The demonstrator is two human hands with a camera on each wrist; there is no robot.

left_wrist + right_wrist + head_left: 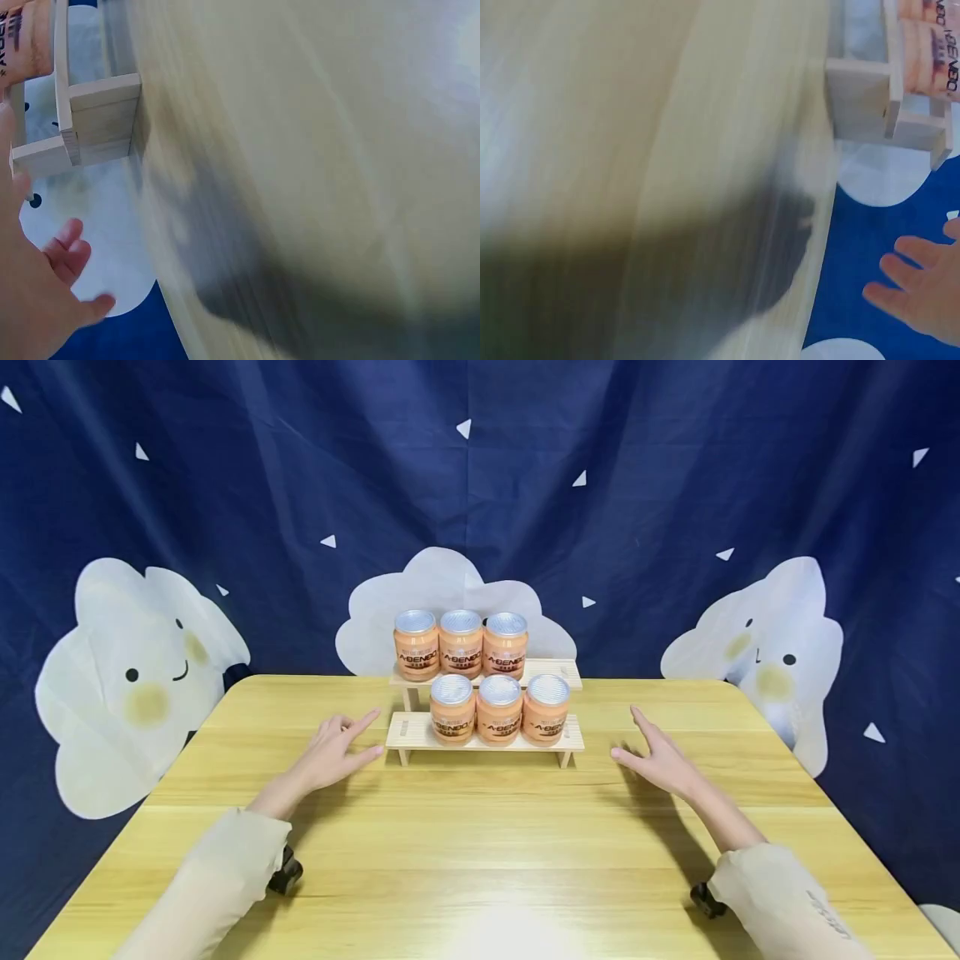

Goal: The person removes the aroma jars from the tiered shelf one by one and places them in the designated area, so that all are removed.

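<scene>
- blue curtain (pixel 525 510) past my fingertips, white clouds and little triangles printed on it, one cloud right behind the stand
- wooden table (pixel 480 818) under both my hands, my shadows falling on it
- pale left sleeve (pixel 210 877) and right sleeve (pixel 780 893) behind my hands, right one has dark lettering
- two-tier wooden stand (pixel 408 725) between my hands, its left end just beside my left fingertips, its right end further from my right ones
- left hand (pixel 336 758) well spread, index and thumb out toward the stand, has hold of nothing
- right hand (pixel 663 762) well spread too, thumb and fingers apart, angled in at the stand, nothing in it
- lower jars (pixel 498 724), three orange ones upright in a row on the front tier, between my hands and apart from both
- upper jars (pixel 461 656), three more upright on the back tier, beyond my fingertips, closer to my left side
- silvery lids (pixel 547 689) on all six, facing up
- black wrist devices (pixel 286 870) below my cuffs, one per arm
</scene>
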